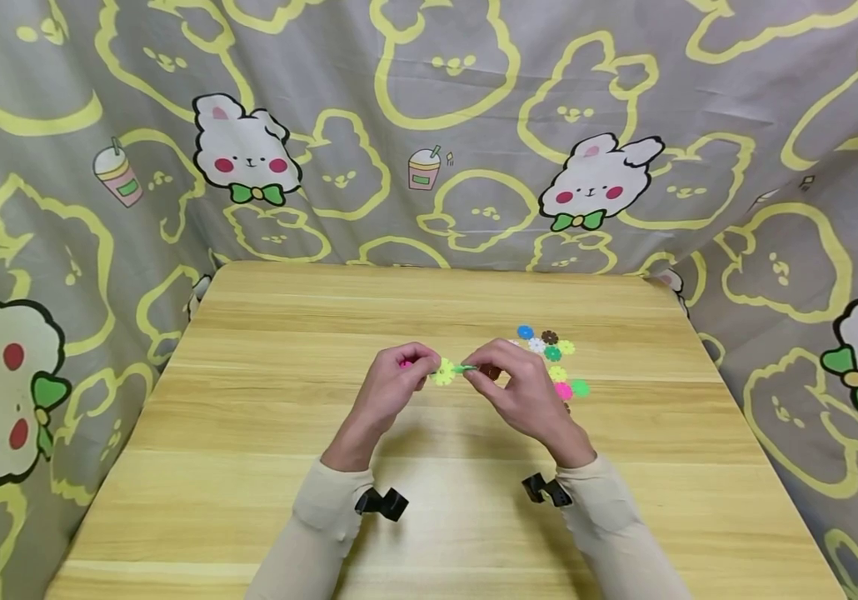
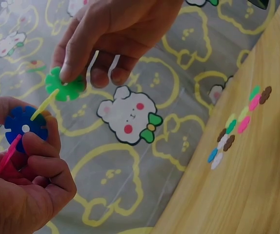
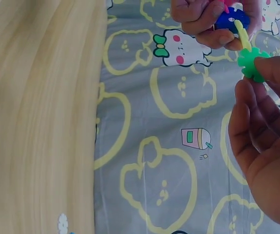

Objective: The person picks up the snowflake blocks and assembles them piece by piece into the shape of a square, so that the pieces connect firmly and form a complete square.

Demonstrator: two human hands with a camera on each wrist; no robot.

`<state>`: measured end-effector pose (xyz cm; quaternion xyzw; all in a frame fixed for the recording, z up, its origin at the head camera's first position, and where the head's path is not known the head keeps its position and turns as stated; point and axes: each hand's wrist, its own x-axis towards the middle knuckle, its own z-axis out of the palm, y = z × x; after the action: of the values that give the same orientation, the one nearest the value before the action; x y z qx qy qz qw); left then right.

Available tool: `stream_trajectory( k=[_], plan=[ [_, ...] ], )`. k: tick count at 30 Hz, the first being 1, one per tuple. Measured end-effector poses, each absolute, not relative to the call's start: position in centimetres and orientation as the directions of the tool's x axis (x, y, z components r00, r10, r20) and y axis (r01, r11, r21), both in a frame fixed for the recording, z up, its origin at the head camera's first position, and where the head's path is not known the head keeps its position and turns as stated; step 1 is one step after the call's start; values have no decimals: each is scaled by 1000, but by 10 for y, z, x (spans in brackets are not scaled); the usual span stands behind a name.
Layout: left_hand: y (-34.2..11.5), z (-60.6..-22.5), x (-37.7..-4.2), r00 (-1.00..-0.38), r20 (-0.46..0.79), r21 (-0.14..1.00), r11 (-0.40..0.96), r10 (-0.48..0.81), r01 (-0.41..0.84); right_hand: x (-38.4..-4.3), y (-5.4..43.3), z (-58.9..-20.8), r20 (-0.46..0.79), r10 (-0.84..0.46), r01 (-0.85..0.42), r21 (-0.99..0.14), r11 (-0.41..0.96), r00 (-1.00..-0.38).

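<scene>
My left hand (image 1: 391, 385) pinches a blue notched snowflake disc (image 2: 18, 123). A pink disc (image 2: 8, 157), partly hidden in the palm, joins the blue one. From the blue disc's other side a yellow disc (image 1: 444, 372) sticks out, seen edge-on in both wrist views. My right hand (image 1: 522, 390) holds a green disc (image 3: 249, 63) between thumb and fingers. The green disc meets the free edge of the yellow one, crosswise to it; how deep the slots are engaged I cannot tell. Both hands are above the middle of the table.
Several loose snowflake discs lie on the wooden table (image 1: 249, 500) to the right, among them a blue disc (image 1: 525, 332), a pink disc (image 1: 564, 390) and a light green disc (image 1: 581, 388). A patterned grey curtain (image 1: 324, 83) surrounds the table's back and sides.
</scene>
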<state>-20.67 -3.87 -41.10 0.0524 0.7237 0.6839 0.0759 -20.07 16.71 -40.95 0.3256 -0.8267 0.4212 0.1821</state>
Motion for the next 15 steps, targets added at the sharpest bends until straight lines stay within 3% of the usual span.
stream_trajectory(
  k=[15],
  plan=[
    [-32, -413, -203, -983, -32, 999, 18, 180, -30, -198, 160, -414, 724, -302, -758, -452, 470, -620]
  ],
)
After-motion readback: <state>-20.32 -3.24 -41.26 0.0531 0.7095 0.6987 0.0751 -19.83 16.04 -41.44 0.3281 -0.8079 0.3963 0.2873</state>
